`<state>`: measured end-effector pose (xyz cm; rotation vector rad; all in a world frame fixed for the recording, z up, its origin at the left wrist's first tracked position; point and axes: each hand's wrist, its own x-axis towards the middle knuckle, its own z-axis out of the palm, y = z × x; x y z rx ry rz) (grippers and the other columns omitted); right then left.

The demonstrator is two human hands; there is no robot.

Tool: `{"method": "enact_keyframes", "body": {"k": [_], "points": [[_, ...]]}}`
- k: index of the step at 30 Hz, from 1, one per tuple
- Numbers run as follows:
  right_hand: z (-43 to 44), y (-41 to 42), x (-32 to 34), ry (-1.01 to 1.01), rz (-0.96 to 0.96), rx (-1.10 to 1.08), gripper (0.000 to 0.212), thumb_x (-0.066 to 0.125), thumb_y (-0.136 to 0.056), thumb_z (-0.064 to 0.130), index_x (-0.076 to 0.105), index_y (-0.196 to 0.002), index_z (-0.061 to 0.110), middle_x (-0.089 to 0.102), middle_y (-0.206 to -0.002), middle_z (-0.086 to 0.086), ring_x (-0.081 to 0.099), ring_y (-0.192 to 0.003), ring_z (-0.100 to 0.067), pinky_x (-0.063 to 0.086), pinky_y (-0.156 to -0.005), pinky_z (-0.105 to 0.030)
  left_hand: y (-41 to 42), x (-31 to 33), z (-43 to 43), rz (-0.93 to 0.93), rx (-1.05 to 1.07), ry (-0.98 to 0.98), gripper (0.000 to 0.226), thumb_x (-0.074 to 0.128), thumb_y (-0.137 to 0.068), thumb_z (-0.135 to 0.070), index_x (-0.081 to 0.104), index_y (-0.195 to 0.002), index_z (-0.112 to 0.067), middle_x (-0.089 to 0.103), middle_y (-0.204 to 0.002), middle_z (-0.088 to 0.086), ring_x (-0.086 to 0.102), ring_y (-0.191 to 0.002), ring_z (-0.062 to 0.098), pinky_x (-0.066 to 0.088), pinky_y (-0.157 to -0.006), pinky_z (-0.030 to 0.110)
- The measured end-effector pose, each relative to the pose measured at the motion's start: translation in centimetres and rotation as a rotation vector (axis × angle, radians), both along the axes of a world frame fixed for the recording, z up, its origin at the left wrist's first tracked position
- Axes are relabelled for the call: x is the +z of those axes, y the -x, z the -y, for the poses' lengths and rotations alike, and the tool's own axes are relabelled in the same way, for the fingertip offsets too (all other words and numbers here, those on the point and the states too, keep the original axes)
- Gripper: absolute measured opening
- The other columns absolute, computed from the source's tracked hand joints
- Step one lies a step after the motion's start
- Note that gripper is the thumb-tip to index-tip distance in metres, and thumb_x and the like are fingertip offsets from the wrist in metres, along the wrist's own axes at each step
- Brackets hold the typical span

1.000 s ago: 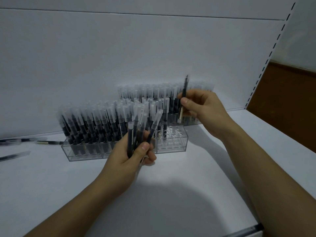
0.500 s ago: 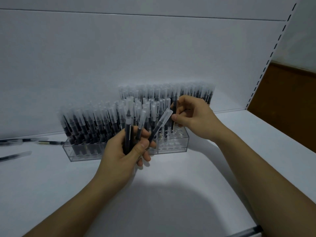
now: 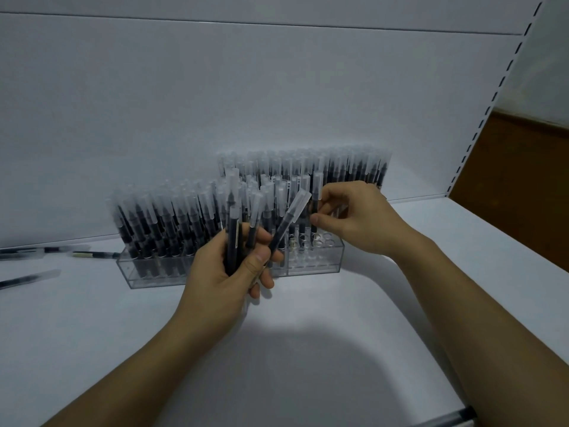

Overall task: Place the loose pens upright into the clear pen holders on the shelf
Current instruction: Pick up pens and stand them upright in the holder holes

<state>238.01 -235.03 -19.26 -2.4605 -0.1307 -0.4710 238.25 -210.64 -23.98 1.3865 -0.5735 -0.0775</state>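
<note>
**Head view.** The left hand (image 3: 228, 272) is closed round a fanned bundle of loose pens (image 3: 233, 241), caps up, above the shelf (image 3: 308, 349) and just in front of the front holder (image 3: 311, 268).

The right hand (image 3: 354, 220) pinches a single pen (image 3: 314, 204) between thumb and forefinger. This pen stands near vertical, cap up, over the open holes at the front holder's right end. Whether its tip is seated in a hole cannot be told.

The front holder's left part is packed with upright pens. The rear holder (image 3: 308, 167), toward the shelf's back edge, appears full.

Assessment: insertion depends on the pen's long axis lining up with the hole directly beneath it. The right hand is the nearer one to that end. The next supply lies immediately to its left, where one bundled pen leans toward it.

Further stray pens (image 3: 29, 276) lie by the shelf's left edge, well apart from both hands. Another object (image 3: 455, 420), probably a pen, sits at the front edge on the right.
</note>
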Motion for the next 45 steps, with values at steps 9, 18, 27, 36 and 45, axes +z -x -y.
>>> {"method": "enact_keyframes", "body": {"k": [9,18,27,36,45], "points": [[-0.3,0.4,0.3,-0.183,0.228,-0.009,0.018,0.076,-0.089,0.017,0.059,-0.09,0.018,0.062,-0.074,0.007,0.055,-0.064,-0.009,0.044,-0.061,-0.016,0.3,0.6,0.2,0.001,0.015,0.001,0.023,0.059,-0.086,-0.02,0.059,-0.103,-0.006,0.073,-0.086,0.014,0.061,-0.057,0.021,0.049,-0.051,0.031],[-3.8,2.3,1.5,-0.58,0.074,0.299,0.03,0.082,-0.081,0.02,0.065,-0.098,0.003,0.063,-0.056,-0.005,0.054,-0.04,-0.02,0.045,-0.043,-0.024,0.4,0.7,0.1,0.041,0.045,-0.066,0.008,0.056,-0.097,-0.007,0.06,-0.104,-0.009,0.072,-0.087,0.011,0.065,-0.06,0.029,0.055,-0.053,0.046],[-1.9,1.6,1.7,-0.768,0.031,0.37,0.007,0.072,-0.088,0.004,0.067,-0.092,0.006,0.076,-0.085,-0.012,0.076,-0.075,-0.028,0.057,-0.055,-0.029,0.1,0.2,0.0,0.037,-0.01,-0.101,0.031,0.055,-0.093,-0.027,0.065,-0.123,-0.023,0.068,-0.075,0.012,0.068,-0.07,0.038,0.059,-0.062,0.05],[1.5,0.4,1.7,-0.657,0.43,0.047,0.011,0.063,-0.087,-0.002,0.064,-0.084,0.009,0.061,-0.073,-0.017,0.063,-0.067,-0.036,0.059,-0.064,-0.038,0.6,-0.2,0.1,0.082,-0.007,-0.218,0.041,0.051,-0.09,-0.036,0.063,-0.122,-0.014,0.041,-0.064,-0.004,0.04,-0.061,0.014,0.036,-0.061,0.032],[1.7,-0.4,0.8,-0.428,0.435,-0.015,0.004,0.068,-0.086,0.007,0.064,-0.086,0.009,0.059,-0.077,-0.019,0.059,-0.071,-0.046,0.054,-0.063,-0.058,0.5,0.7,0.0,0.12,0.002,-0.141,0.03,0.048,-0.099,-0.015,0.062,-0.124,-0.024,0.061,-0.07,-0.004,0.055,-0.063,0.012,0.049,-0.061,0.021]]}}
